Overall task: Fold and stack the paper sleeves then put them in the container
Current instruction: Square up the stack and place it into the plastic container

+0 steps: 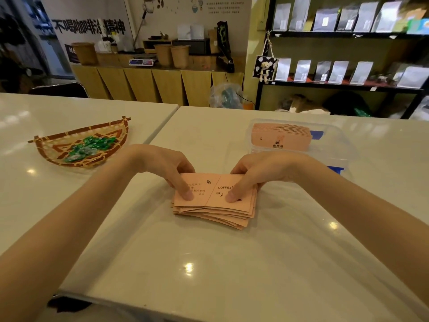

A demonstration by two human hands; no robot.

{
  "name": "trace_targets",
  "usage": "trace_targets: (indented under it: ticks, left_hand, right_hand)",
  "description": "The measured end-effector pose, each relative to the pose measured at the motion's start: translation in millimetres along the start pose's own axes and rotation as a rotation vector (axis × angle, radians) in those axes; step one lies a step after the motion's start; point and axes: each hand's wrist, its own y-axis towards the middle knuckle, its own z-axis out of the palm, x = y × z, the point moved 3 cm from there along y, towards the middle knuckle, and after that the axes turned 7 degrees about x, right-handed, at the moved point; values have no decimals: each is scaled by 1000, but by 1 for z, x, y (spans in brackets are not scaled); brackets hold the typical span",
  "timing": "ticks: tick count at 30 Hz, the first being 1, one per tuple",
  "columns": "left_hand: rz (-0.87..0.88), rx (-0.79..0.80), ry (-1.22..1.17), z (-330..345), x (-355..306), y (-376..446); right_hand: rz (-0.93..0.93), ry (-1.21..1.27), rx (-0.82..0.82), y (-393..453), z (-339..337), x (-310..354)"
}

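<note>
A loose stack of pink paper sleeves (pixel 216 211) lies on the white table in front of me. On top rests one pink sleeve (pixel 214 194) printed with "COFFEE" and coffee beans. My left hand (pixel 171 168) grips its left end, thumb pressed on top. My right hand (pixel 255 173) grips its right end the same way. Behind and to the right stands a clear plastic container (pixel 343 145) holding a tidy stack of folded pink sleeves (pixel 281 139).
A woven bamboo basket (pixel 58 156) with green wrapped candies (pixel 90 147) sits at the left on the neighbouring table. A seam runs between the two tables (pixel 162 129). A blue lid part (pixel 335 169) shows beside the container. Shelves and a counter stand beyond.
</note>
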Motion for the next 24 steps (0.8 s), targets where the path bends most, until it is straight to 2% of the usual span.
trace_targets:
  ticks: [4, 7, 9, 11, 13, 16, 20, 24]
  left_hand:
    - [33, -27, 5, 4, -6, -7]
    - [85, -67, -20, 10, -14, -12]
    - [129, -165, -6, 14, -24, -13]
    - [177, -334, 56, 17, -37, -11]
    - [255, -479, 68, 21, -48, -11]
    - [389, -586, -44, 28, -61, -9]
    - [469, -639, -156, 37, -66, 1]
    - [468, -616, -227, 45, -64, 14]
  right_hand:
    - [-15, -1, -17, -7, 5, 4]
    - [-35, -11, -93, -18, 7, 1]
    - [-49, -70, -193, -28, 5, -4]
    - [-70, -117, -312, -40, 4, -11]
    - [-111, -79, -412, -51, 4, -21]
    - [-205, 1, -568, -66, 10, -39]
    - [-293, 113, -692, -73, 18, -60]
    - [-282, 197, -692, -69, 21, -71]
